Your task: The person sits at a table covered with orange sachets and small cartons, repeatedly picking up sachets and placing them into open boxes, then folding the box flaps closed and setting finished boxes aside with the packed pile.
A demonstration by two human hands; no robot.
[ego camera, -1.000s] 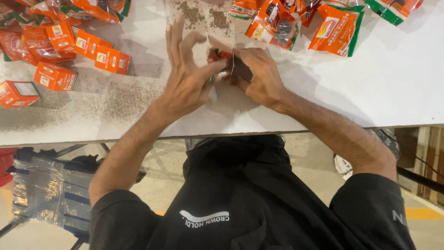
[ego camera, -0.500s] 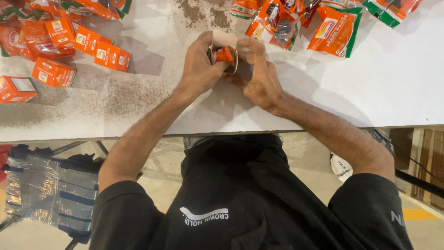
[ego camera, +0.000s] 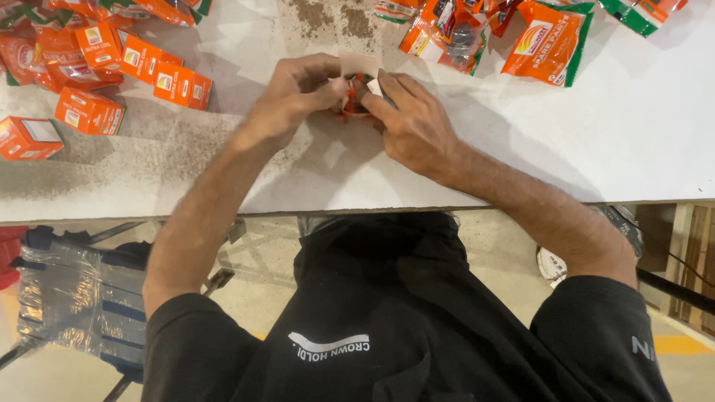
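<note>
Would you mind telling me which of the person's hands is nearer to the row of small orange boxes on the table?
Left. The left hand is just beside the row of small orange boxes, while the right hand lies farther off, beyond the small orange item both hands pinch.

A small orange carton (ego camera: 356, 93) with a pale flap is sitting at twelve o'clock, pinched between the left hand (ego camera: 294, 97) and right hand (ego camera: 410, 123). Orange boxes (ego camera: 112, 67) are lying scattered at ten o'clock. Orange-and-green plastic pouches (ego camera: 547, 41) are lying heaped at one o'clock.
</note>
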